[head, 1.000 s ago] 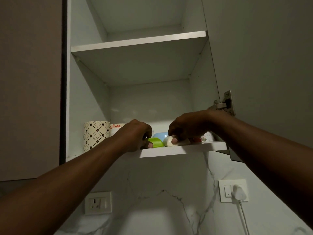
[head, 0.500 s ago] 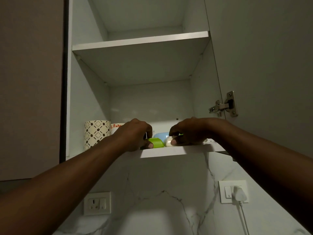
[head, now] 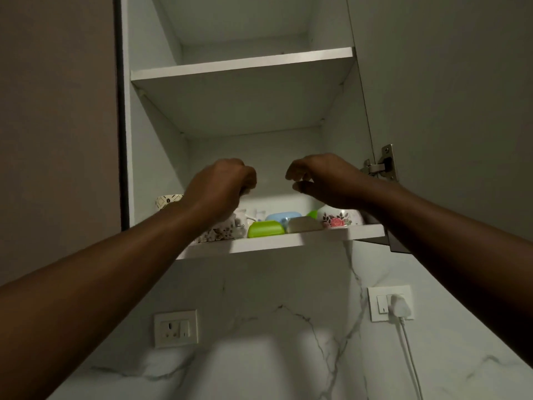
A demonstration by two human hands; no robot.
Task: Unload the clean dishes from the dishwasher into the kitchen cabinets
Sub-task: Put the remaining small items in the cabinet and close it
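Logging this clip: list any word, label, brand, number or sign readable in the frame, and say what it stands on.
None can be read.
Patterned cup: a dotted diamond motif, no letters.
Floral bowl: painted flowers only.
Green container, blue container, white container: plain, no label visible.
Wall socket and switch with plug: any markings are too small and dim to read.
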